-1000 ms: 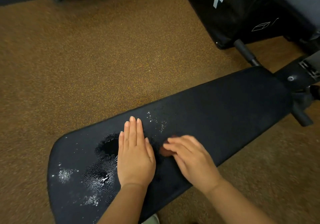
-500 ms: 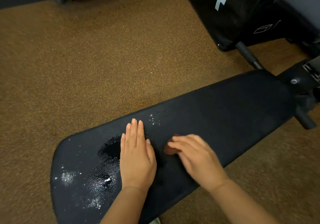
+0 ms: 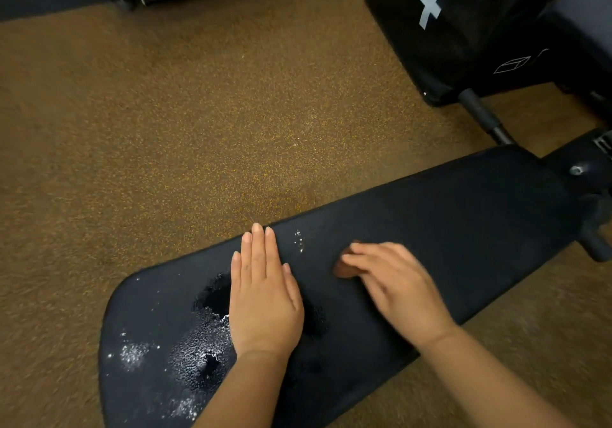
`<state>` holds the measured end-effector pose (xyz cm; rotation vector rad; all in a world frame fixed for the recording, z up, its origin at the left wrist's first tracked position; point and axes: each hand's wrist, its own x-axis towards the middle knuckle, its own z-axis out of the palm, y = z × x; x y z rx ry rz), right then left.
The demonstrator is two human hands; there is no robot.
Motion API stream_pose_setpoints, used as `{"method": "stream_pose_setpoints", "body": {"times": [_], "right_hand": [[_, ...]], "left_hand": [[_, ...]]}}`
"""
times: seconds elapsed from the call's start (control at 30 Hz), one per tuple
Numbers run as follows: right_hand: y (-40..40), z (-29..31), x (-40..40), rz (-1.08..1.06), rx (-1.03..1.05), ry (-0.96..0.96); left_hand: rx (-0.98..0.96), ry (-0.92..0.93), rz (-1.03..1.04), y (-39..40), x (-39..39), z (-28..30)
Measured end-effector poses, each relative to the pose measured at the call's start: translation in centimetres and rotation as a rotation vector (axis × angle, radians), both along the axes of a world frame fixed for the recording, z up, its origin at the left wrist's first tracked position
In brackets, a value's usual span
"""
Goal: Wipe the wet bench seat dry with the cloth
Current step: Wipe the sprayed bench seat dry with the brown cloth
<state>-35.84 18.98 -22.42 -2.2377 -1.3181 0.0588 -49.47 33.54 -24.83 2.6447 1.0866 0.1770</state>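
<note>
1. Left hand (image 3: 265, 301) lies flat, palm down, fingers (image 3: 256, 252) straight and pressed together, pointing away from the body, thumb tucked along the side.
2. Left forearm runs up from the lower edge, wrist straight, bare.
3. Right hand (image 3: 394, 283) sits to the right of it, palm down, blurred, fingers reaching leftward and a little spread.
4. Whether those right fingers are straight or curled, the blur does not let me tell.
5. Right forearm comes in from the lower right corner, angled toward the left, bare too.
6. The two hands are near but apart.
</note>
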Motion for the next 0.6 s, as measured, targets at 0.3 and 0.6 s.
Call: {"method": "stream_pose_setpoints", "body": {"times": [0.3,0.6], "right_hand": [[9.1,-1.2,-1.8,-0.119,0.067,0.024],[4.1,-0.7,3.2,-0.123,0.032,-0.014]], "left_hand": [[-0.006,0.005,-0.022,0.1,0.0,-0.4],[-0.018,-0.006,-0.006,0.0,0.1,-0.2]]}}
